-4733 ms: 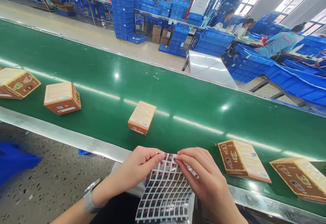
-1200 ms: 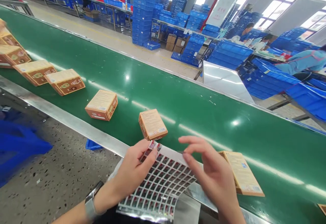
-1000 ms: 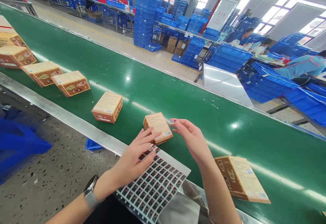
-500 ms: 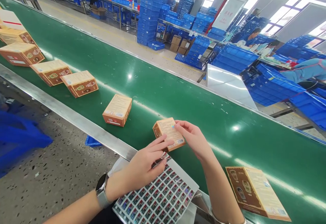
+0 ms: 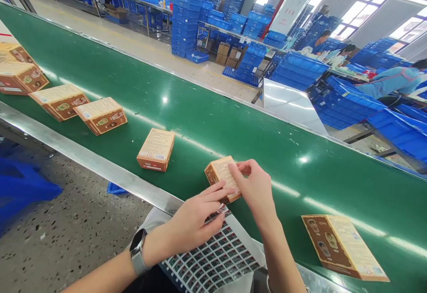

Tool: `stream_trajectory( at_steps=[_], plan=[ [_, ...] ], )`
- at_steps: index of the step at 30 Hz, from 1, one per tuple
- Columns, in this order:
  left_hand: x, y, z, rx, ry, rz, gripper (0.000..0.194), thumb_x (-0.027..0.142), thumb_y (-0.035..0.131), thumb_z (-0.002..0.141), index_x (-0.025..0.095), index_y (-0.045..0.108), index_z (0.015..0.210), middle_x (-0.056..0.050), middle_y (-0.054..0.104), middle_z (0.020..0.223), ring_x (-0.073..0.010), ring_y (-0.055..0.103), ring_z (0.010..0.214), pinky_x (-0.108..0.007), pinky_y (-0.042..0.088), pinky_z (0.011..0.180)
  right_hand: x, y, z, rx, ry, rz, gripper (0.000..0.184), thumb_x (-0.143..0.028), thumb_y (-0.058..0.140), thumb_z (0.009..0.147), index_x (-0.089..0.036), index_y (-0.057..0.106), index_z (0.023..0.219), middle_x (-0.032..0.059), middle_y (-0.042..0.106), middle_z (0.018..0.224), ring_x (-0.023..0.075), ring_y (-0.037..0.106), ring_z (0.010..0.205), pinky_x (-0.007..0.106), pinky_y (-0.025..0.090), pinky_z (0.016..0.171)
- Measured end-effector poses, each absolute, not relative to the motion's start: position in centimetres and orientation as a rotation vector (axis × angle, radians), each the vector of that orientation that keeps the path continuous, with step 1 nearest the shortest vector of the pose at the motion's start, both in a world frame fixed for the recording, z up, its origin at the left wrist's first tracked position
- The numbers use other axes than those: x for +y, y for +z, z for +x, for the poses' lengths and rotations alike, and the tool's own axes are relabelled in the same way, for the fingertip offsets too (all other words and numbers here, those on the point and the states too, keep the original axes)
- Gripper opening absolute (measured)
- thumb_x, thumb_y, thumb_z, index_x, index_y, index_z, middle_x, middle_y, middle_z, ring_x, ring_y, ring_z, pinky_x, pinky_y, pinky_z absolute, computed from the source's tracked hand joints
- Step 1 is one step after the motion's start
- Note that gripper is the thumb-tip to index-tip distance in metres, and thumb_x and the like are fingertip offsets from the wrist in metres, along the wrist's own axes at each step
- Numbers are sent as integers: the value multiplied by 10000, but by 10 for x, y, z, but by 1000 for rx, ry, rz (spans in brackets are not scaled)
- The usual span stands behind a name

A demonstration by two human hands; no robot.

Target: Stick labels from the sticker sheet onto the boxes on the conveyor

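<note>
A small brown-and-cream printed box (image 5: 223, 168) lies tilted on the green conveyor in front of me. My left hand (image 5: 196, 217) reaches from below, its index and middle fingers stretched flat over the box's near side. Its thumb lies over a sheet of small stickers (image 5: 213, 257), which curls under the hand at the belt's edge. My right hand (image 5: 255, 186) is closed at the box's right side, thumb pressed on the cream face and fingers bent around the edge. Whatever lies beneath that thumb is hidden.
Another box (image 5: 156, 148) sits to the left, with several more (image 5: 102, 114) farther up the green belt (image 5: 187, 106). One box (image 5: 343, 246) lies at the lower right. A metal rail (image 5: 100, 168) edges the belt. Blue crates (image 5: 187, 17) and other people stand beyond.
My right thumb has moved down flat onto the box's face, and the shiny sticker seen at its tip is now covered. The sticker sheet has curled and shifted. The view has tilted slightly.
</note>
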State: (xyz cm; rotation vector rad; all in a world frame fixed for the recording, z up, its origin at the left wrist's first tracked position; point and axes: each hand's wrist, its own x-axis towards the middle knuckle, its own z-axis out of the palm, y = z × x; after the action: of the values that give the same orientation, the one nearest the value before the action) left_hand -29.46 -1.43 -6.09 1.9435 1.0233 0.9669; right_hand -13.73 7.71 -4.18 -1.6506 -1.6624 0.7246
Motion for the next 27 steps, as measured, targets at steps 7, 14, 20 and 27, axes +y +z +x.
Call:
stream_trajectory(
  at_steps=[7,14,20,27],
  plan=[
    [-16,-56,-297,1007,993,1716,216,225,457,944,178,585,777,-117,696,1212,-256,545,1302,-360,418,1097,80,-40,-111,-1492,569,-1667,255,-478,571,796,-229,539,841,84,718,862,239,675,727,368,488,662],
    [-26,-51,-309,1171,964,1312,399,464,427,968,187,453,683,44,410,636,-115,361,595,-241,315,543,12,-13,-121,-2060,487,-1173,151,-349,547,957,-238,649,966,27,736,880,186,694,782,289,527,679],
    [-33,-49,-304,1118,970,1282,356,447,441,982,175,518,765,40,424,681,-121,340,640,-239,304,577,-2,-23,-138,-2208,203,-954,96,-184,527,987,-208,620,1001,47,717,888,194,670,797,330,521,743],
    [-35,-47,-304,1074,977,1151,308,443,506,940,157,564,843,20,483,724,-129,373,662,-246,340,611,-1,-17,-141,-2258,14,-810,152,-53,538,930,-187,608,940,70,710,897,205,653,829,363,504,777]
  ],
)
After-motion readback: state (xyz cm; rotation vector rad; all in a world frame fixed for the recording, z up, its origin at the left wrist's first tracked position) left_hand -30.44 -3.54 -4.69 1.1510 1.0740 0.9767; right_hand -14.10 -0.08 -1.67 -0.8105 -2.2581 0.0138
